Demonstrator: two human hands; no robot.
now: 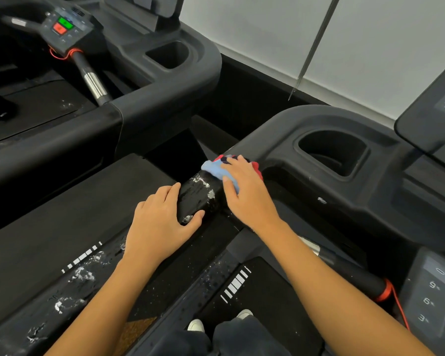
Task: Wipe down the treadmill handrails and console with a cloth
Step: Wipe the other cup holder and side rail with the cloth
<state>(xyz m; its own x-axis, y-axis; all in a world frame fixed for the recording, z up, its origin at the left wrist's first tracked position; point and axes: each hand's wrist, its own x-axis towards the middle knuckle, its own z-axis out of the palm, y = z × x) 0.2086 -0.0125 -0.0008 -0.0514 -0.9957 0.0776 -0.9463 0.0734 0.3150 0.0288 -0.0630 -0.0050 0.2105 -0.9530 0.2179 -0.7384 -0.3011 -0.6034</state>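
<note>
The treadmill's black left handrail (198, 195) runs from bottom left up to the console housing (280, 132); it is wet and flecked with white foam. My right hand (247, 194) presses a light-blue and red cloth (215, 168) flat on the rail where it meets the housing, fingers spread over the cloth. My left hand (159, 224) rests palm down on the rail just below, fingers apart, thumb across the top, holding nothing. The console keypad (432, 299) with numbers sits at lower right.
A cup holder (332, 155) is sunk in the housing right of the cloth. A red safety cord (396, 301) hangs by the inner grip bar. A second treadmill (139, 80) stands to the left, with green and red buttons. My shoes (197, 325) stand on the belt.
</note>
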